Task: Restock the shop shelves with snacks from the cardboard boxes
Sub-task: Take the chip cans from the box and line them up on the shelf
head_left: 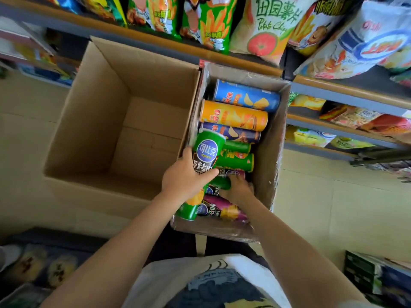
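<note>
A person's left hand (185, 174) grips a green crisp tube (205, 157), fingers curled round its middle, the tube lifted and tilted above the other cans. The right hand (239, 187) reaches lower into the same box, its fingers buried among the cans by a small dark-green can (220, 182); whether they grip anything cannot be told from here.

Both hands work in the smaller cardboard box (270, 156), lined with clear plastic, which holds tubes lying on their sides: a blue tube (245, 96) at the far end, an orange tube (233, 116) just beside it, a purple-blue tube (233, 133) next, then another green tube (235, 162), and a purple tube (224, 208) near the person.

Touching its left side stands a larger open cardboard box (93, 121), bare inside. Both boxes sit on a pale tiled floor (333, 207) against the shop shelves (347, 90), where snack bags (266, 25) hang over the top shelf's edge and more packets fill the lower shelves at right.
</note>
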Demonstrator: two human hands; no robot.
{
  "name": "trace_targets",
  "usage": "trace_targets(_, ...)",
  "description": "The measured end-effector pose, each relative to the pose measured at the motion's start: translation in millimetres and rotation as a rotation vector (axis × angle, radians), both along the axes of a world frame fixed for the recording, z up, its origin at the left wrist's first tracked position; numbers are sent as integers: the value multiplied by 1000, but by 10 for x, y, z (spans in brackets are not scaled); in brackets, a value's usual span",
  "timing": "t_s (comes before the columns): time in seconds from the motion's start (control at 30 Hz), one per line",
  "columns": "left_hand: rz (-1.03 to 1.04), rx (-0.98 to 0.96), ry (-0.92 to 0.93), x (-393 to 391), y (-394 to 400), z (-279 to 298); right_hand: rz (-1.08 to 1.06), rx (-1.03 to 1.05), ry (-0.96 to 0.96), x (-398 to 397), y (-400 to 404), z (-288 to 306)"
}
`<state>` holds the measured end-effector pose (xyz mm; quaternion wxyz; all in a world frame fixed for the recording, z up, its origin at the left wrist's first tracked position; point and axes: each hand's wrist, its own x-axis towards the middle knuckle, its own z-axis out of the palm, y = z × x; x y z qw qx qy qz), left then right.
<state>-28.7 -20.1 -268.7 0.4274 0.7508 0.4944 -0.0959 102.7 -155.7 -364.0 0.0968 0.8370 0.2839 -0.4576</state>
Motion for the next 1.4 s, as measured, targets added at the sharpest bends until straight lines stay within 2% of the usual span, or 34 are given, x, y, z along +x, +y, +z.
trace_targets(0.07,19,32,0,-18,65,35,88,-34,13,47,-79,-77)
trace_targets(0.2,100,-27,-53,-16,101,46,286,-28,-28,178,59,-77)
trace_targets(0.27,83,-41,-62,13,94,53,298,-40,-10,196,121,-70)
trace_targets(0.33,93,-52,-71,35,93,69,128,10,61,163,136,-49)
trace_targets(0.43,167,-82,-124,42,133,99,-384,193,201,82,175,116)
trace_targets(0.53,254,-151,-225,68,185,187,-813,471,302,78,279,411)
trace_targets(0.6,334,-181,-319,150,229,294,-985,582,353,147,374,691)
trace_targets(0.73,528,-261,-461,440,357,713,-1111,778,481,439,607,1406)
trace_targets(0.87,512,-363,-669,879,646,1474,-1058,1036,593,839,805,2268)
trace_targets(1.0,259,-348,-971,1324,845,2469,-932,1304,540,1200,925,3300)
trace_targets(1.2,-28,-104,-1221,1927,778,3790,-631,1678,361,1608,754,4581)
trace_targets(1.4,-158,139,-1296,2418,768,4614,-449,1945,141,2090,670,5382)
